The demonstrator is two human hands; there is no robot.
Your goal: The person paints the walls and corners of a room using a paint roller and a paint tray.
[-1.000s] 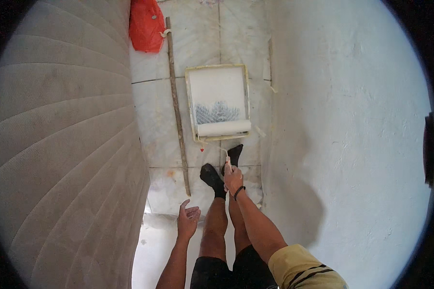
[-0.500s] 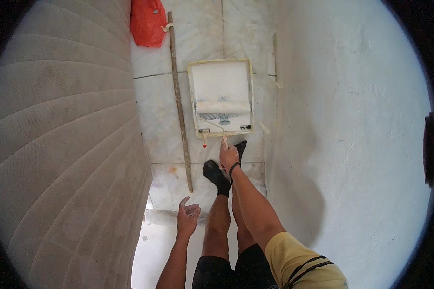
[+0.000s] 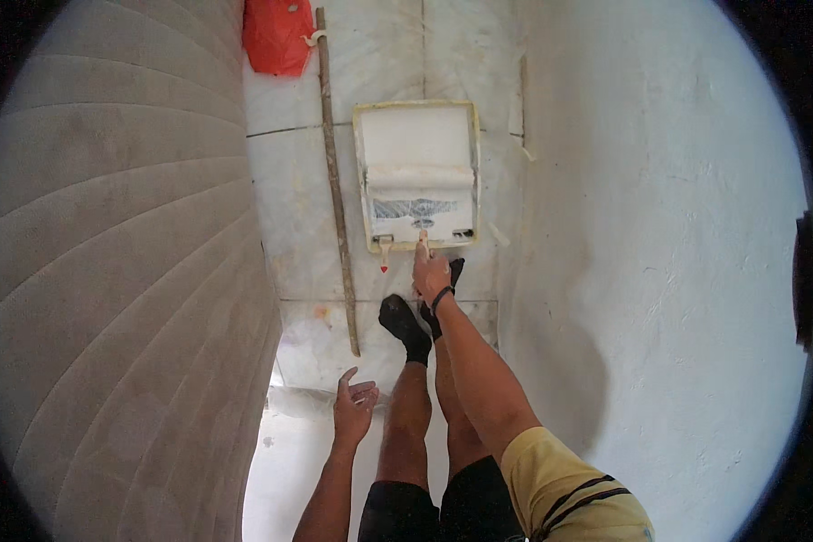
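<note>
My right hand (image 3: 432, 275) grips the pale handle of a paint roller (image 3: 420, 178), whose white sleeve lies across the paint tray (image 3: 417, 122) on the floor, over its white paint. The tray has a yellowish rim and a grey patterned patch below the sleeve. A small brush (image 3: 385, 251) with a red-tipped handle lies at the tray's lower left edge. My left hand (image 3: 354, 405) hovers lower left, empty, with fingers loosely apart and pale smudges on them, near the lower end of a long wooden stick (image 3: 336, 194) beside the tray.
A beige quilted mattress (image 3: 126, 253) rises along the left, a white wall (image 3: 650, 226) along the right. A red plastic sheet or bag (image 3: 277, 34) lies at top left beside the stick on covered floor tiles (image 3: 298, 244). My socked feet (image 3: 399, 321) stand just below the tray.
The roller sleeve has moved up the tray from its lower end to around the middle, with my right hand moving forward with it, and more of the tray's lower part shows.
</note>
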